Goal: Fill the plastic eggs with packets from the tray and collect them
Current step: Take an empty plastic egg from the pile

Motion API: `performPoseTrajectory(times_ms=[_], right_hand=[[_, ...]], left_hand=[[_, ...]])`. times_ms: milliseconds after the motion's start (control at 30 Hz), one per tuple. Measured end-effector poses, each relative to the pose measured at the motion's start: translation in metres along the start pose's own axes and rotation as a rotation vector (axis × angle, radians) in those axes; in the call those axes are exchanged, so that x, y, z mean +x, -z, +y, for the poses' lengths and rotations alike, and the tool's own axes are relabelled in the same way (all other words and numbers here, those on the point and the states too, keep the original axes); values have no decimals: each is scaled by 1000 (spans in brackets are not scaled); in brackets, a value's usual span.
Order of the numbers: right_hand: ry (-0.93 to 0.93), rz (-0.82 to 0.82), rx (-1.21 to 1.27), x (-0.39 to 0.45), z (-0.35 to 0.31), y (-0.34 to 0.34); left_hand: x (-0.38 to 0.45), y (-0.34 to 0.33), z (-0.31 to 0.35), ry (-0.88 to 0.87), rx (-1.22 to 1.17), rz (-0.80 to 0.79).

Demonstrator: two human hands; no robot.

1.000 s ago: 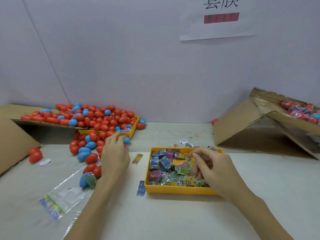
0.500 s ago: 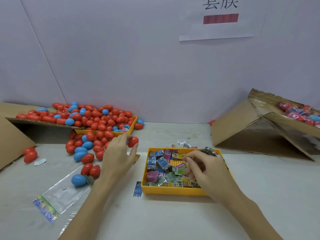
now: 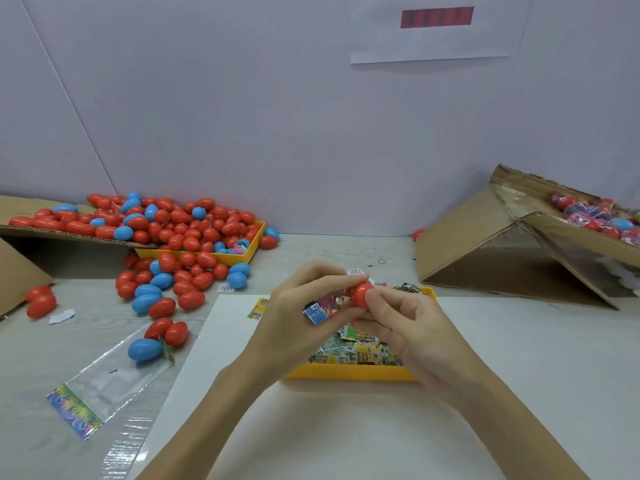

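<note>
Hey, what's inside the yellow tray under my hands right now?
The yellow tray holds a heap of small printed packets, mostly green and yellow, with a blue one nearer the back. Both hands, the left and the right, cover much of it.

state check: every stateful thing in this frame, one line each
left hand: grips the red egg
right hand: fingers on the same egg
red egg: held above the packet tray, looks closed
packet tray: holds packets
egg tray: heaped, eggs spilled onto the table
left box: tipped, flap carries eggs
right box: tipped, wrapped eggs on top
clear bag: flat, looks empty
</note>
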State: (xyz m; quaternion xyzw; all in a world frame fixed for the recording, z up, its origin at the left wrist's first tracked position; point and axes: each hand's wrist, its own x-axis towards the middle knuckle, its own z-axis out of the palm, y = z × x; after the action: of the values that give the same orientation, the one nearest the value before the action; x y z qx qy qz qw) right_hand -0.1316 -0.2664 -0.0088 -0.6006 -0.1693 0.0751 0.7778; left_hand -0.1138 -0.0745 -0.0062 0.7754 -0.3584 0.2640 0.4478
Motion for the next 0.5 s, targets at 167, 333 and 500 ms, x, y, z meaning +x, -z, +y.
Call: performPoseTrajectory(times_ms=[167, 333, 500], right_hand=[[155, 119, -492, 0, 11, -2], [123, 181, -641, 4, 16, 4], [152, 153, -1109, 9, 26, 8]], left_hand=[[-7, -9, -2, -21, 188, -24], [-5, -5, -7, 226, 12, 43], [0, 7, -11, 549, -287, 63]])
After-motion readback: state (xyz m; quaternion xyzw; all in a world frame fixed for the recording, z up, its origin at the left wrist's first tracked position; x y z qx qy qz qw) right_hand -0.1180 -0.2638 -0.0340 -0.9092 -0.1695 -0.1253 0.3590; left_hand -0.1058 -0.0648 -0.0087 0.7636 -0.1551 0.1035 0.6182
